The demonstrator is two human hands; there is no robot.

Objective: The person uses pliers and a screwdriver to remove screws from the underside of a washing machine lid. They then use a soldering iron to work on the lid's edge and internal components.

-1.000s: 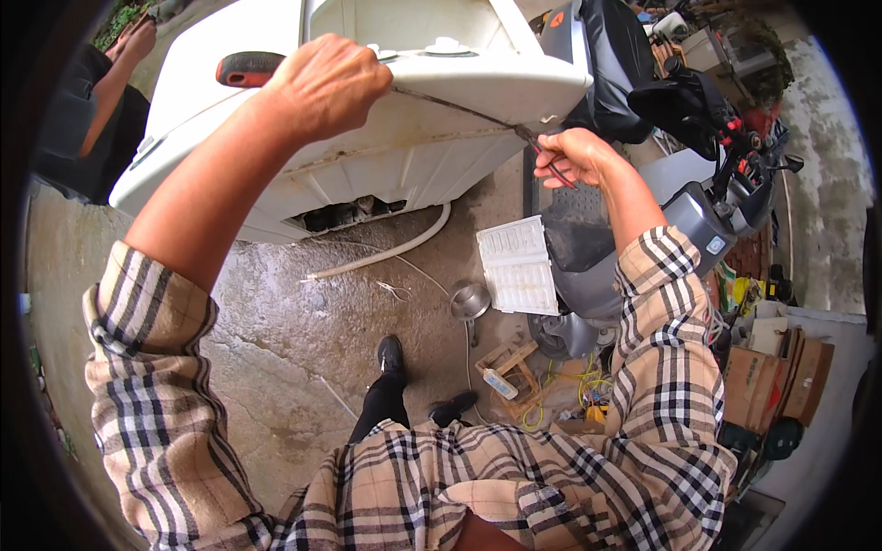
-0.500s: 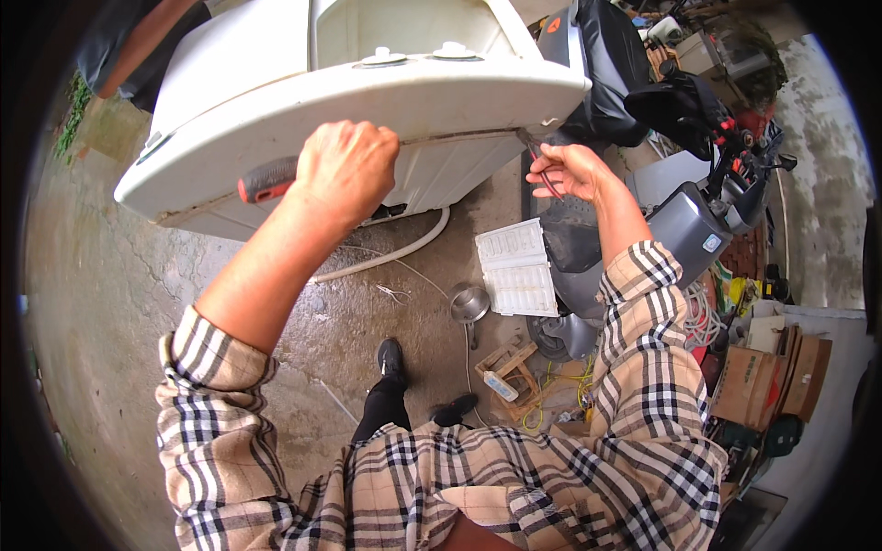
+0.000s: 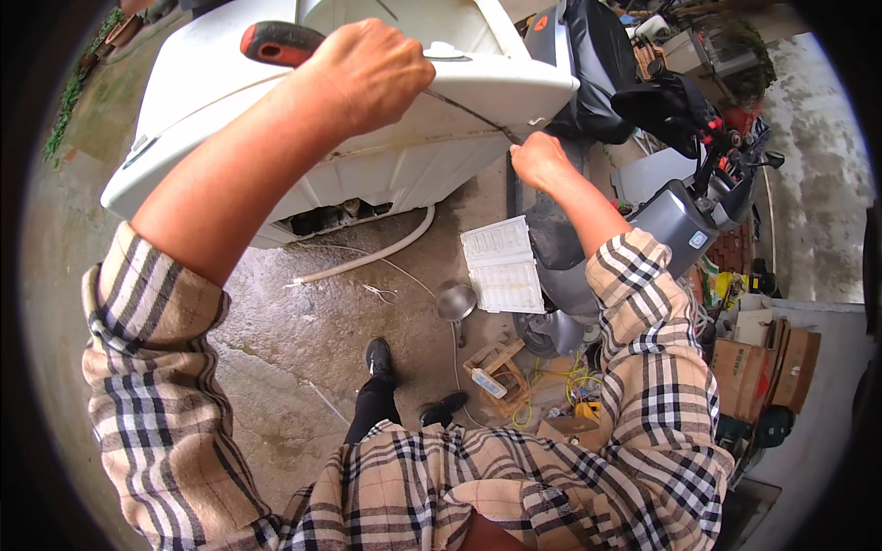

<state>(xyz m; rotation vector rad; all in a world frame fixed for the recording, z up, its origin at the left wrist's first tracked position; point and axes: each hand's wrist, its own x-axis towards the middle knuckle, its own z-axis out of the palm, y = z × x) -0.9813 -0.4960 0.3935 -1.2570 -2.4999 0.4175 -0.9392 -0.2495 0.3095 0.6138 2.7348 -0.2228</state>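
Note:
A white twin-tub washing machine [image 3: 377, 138] lies before me, tilted, its panel edge nearest. My left hand [image 3: 372, 75] is closed round a screwdriver, whose black and red handle [image 3: 280, 43] sticks out to the left above the machine's panel. From that fist a long thin dark shaft [image 3: 469, 112] slants down to the right. My right hand [image 3: 540, 160] is closed at the shaft's far end, beside the machine's right corner. Its fingers wrap round pliers; only a dark tip shows and the red handles are hidden in the hand.
A dark opening [image 3: 335, 217] gapes in the machine's side, above a pale hose [image 3: 377, 253] on the wet floor. A white plastic panel [image 3: 503, 266] and a metal pan [image 3: 456, 301] lie nearby. A grey scooter [image 3: 680, 225] stands right, with cardboard boxes [image 3: 740, 367] behind. A wooden frame [image 3: 498, 372] lies near my feet.
My left hand has risen away with the screwdriver handle, over the machine's panel. My right hand's fingers have closed into a fist round the pliers. The machine's dark opening has come into fuller view.

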